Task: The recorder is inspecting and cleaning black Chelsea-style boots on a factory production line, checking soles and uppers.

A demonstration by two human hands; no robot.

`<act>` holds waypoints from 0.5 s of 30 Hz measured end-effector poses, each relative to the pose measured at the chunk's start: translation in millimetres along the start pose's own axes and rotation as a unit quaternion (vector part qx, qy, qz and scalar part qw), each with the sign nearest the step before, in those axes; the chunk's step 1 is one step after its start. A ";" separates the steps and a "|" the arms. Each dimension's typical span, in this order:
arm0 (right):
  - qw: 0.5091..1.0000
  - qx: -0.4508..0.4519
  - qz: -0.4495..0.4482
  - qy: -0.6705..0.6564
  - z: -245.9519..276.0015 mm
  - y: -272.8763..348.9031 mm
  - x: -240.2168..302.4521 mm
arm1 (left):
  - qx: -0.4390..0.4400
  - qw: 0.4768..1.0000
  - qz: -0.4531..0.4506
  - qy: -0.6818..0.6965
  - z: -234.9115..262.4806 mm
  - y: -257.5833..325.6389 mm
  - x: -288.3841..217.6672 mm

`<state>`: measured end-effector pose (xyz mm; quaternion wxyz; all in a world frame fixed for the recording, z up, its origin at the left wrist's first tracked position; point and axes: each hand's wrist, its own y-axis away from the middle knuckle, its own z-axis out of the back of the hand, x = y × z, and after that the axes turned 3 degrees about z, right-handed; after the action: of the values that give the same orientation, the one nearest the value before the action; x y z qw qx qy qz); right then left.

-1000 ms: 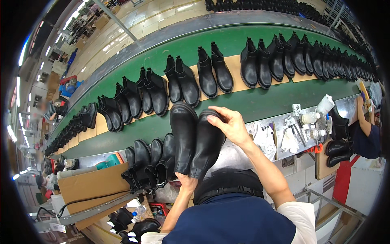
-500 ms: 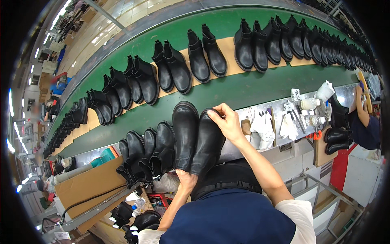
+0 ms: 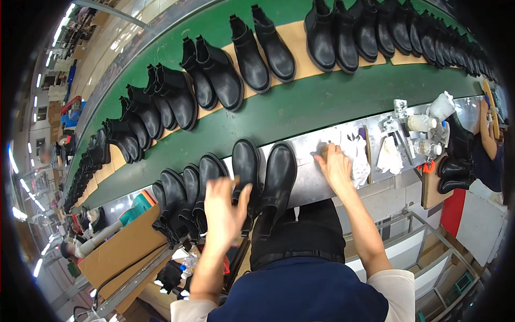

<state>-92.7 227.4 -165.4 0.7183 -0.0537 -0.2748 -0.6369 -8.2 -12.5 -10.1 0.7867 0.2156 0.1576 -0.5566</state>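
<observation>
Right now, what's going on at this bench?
A person is handling boots at a metal ledge. A pair of black boots is on it, toes away from the person. The left grip is at the left boot; contact is unclear. The right grip is at a small brown piece; whether it's held is unclear. More black boots line the green surface beyond.

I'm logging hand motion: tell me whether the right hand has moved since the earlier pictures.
Yes: the right hand has moved right, off the boot, toward the white cloth on the metal bench.
</observation>
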 end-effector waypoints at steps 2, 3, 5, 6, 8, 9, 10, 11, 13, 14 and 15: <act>0.997 -0.008 -0.002 0.078 2.7 -0.4 2.1 | 0.020 0.990 -0.134 -0.038 -15.4 -50.3 -7.1; 0.997 0.002 0.001 0.073 3.1 -3.6 9.5 | 0.065 0.987 -0.138 -0.043 -39.4 -68.8 5.1; 0.997 -0.003 0.000 0.071 -7.6 -7.2 6.2 | 0.173 0.971 -0.129 -0.103 -100.9 -94.2 19.5; 0.998 -0.015 0.003 0.067 -10.5 -9.0 4.1 | 0.237 0.955 -0.111 -0.140 -120.0 -100.8 18.0; 0.998 -0.024 0.010 0.054 -11.7 -9.2 -5.8 | 0.300 0.938 -0.047 -0.167 -139.2 -111.4 6.9; 0.998 -0.038 0.023 0.041 -11.3 -9.0 -9.8 | 0.303 0.937 -0.046 -0.168 -143.2 -110.5 8.0; 0.998 -0.039 0.020 0.037 -11.0 -9.5 -11.1 | 0.266 0.953 -0.046 -0.138 -144.9 -111.8 9.9; 0.999 -0.038 0.017 0.019 -9.2 -8.8 -11.5 | 0.228 0.966 -0.047 -0.109 -145.2 -112.6 11.6; 0.999 -0.035 0.001 -0.011 -4.2 -7.4 -9.3 | 0.220 0.975 -0.016 0.005 -131.4 -108.6 17.1; 0.999 -0.039 0.000 -0.016 -4.2 -6.8 -11.7 | 0.209 0.970 0.017 0.124 -121.7 -104.4 15.5; 0.998 -0.050 0.002 -0.027 -3.8 -6.6 -16.3 | 0.150 0.976 -0.055 0.147 -113.9 -99.4 11.7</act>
<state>-98.3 239.0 -177.9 0.7084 -0.1073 -0.2622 -0.6464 -99.0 8.1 -129.8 0.6820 0.4014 0.1976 -0.5786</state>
